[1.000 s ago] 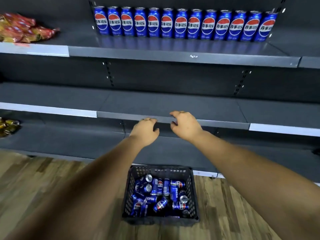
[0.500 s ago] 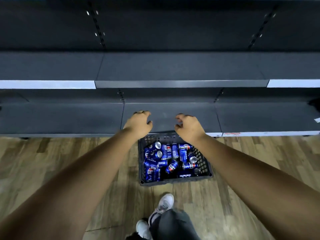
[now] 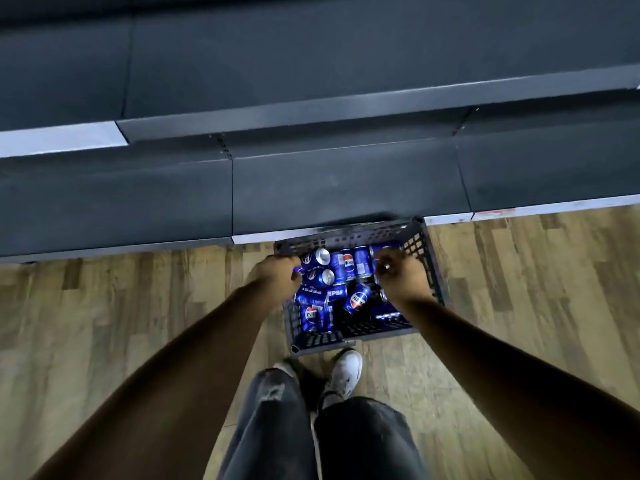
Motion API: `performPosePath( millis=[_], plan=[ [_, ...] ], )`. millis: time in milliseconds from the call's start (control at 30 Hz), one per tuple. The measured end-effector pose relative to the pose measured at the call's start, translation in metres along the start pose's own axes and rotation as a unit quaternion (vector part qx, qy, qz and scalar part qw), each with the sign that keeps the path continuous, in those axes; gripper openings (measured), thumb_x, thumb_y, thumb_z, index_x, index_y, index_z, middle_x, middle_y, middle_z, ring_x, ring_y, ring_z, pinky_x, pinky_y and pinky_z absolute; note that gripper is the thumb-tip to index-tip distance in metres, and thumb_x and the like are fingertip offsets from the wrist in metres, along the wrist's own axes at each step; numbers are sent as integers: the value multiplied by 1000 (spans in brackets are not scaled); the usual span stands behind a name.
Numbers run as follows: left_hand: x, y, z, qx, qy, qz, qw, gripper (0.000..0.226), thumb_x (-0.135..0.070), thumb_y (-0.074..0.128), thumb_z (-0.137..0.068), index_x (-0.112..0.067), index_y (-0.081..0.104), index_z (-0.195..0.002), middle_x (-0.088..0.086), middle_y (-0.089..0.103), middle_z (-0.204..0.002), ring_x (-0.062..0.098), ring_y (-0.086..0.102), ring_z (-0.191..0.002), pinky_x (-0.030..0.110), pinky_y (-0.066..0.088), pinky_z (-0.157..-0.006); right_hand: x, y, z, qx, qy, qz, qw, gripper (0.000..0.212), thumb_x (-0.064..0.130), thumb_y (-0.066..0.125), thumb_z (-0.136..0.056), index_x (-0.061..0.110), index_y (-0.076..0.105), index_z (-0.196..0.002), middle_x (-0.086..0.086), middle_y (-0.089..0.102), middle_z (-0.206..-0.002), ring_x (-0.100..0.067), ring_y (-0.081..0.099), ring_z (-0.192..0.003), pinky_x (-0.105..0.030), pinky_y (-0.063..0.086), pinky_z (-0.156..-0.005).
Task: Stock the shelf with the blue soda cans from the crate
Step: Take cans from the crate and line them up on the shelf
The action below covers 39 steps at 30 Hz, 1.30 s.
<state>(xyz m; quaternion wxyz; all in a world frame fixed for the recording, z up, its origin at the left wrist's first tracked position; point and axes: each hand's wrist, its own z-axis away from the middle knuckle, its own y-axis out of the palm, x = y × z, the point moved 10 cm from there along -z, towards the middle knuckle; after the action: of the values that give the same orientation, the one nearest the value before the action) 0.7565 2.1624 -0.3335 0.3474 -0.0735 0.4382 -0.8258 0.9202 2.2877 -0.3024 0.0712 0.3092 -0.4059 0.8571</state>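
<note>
A dark plastic crate stands on the wooden floor against the bottom shelf. Several blue soda cans lie jumbled inside it. Both my hands are down in the crate. My left hand is at the left side, its curled fingers on a can there; the grip is blurred. At the right rear, my right hand curls round a blue can whose silver top shows between the fingers.
Another dark shelf runs above the bottom one, with white price strips along its edges. My legs in dark jeans and white shoes stand just in front of the crate on the wooden floor.
My view has tipped down from the stocked top shelf to the crate. Both hands have dropped from shelf height into the crate and reached the cans.
</note>
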Motion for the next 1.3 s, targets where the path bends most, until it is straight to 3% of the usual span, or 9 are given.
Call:
performPosePath(
  millis=[100, 200, 300, 400, 533, 633, 867, 1100, 1300],
  plan=[
    [17, 29, -34, 10, -20, 25, 999, 37, -27, 40, -97, -20, 50, -133, 10, 57, -130, 26, 54, -114, 29, 45, -90, -33, 38, -20, 8, 22, 7, 1000, 24, 5, 49, -90, 10, 68, -104, -14, 69, -98, -26, 62, -83, -21, 30, -60],
    [27, 63, -74, 21, -42, 71, 996, 35, -24, 44, -97, -17, 53, -130, 10, 58, -127, 27, 55, -112, 29, 45, -88, -61, 78, -41, 2, 64, -22, 998, 30, 5, 46, -91, 17, 68, -108, -10, 69, -102, -11, 54, -65, -15, 34, -49],
    [31, 101, -109, 32, -65, 171, 983, 29, -20, 48, -96, -13, 58, -122, 11, 62, -121, 28, 59, -105, 31, 48, -85, -89, 122, -67, -3, 88, -15, 996, 33, 5, 45, -91, 19, 67, -112, -11, 67, -112, -19, 59, -80, -17, 38, -62],
    [37, 141, -133, 43, -61, 229, 971, 26, -18, 46, -97, -11, 59, -119, 13, 63, -117, 32, 63, -94, 31, 50, -74, -112, 180, -88, 99, 77, 100, 987, 34, 11, 43, -93, 20, 58, -122, -14, 65, -112, -30, 62, -95, -33, 47, -77],
    [58, 195, -168, 50, -60, 224, 971, 31, -9, 39, -98, -13, 56, -124, 12, 61, -118, 33, 62, -96, 27, 45, -63, -134, 254, -114, 232, 14, 273, 933, 37, 13, 45, -94, 17, 46, -131, -11, 60, -122, -27, 57, -110, -29, 45, -87],
    [85, 228, -197, 34, -115, 234, 965, 34, -2, 40, -95, -14, 57, -122, 8, 61, -120, 26, 60, -101, 32, 51, -76, -145, 309, -130, 261, -30, 286, 922, 37, 11, 48, -93, 14, 46, -130, -11, 59, -122, -25, 58, -110, -30, 46, -89],
    [75, 335, -247, 213, 14, 7, 977, 30, -7, 48, -92, -4, 53, -122, 16, 57, -120, 30, 54, -110, 40, 46, -94, -200, 412, -164, 275, -66, 350, 893, 51, 8, 49, -91, 9, 32, -139, -14, 35, -143, -30, 34, -130, -37, 31, -107],
    [82, 374, -291, 188, 15, -109, 976, 45, -20, 58, -91, -10, 44, -133, 13, 42, -135, 29, 43, -124, 37, 40, -98, -259, 435, -204, 216, 51, 245, 944, 89, 38, 58, -90, 12, -1, -151, -10, 12, -155, -29, 19, -140, -39, 19, -113],
    [71, 378, -300, 165, 59, -147, 974, 55, -28, 60, -88, -6, 40, -135, 16, 38, -136, 31, 42, -122, 39, 39, -100, -264, 438, -221, 171, 64, 174, 968, 77, 31, 79, -71, 13, 34, -131, -4, 39, -135, -29, 42, -120, -40, 37, -97]
  ],
)
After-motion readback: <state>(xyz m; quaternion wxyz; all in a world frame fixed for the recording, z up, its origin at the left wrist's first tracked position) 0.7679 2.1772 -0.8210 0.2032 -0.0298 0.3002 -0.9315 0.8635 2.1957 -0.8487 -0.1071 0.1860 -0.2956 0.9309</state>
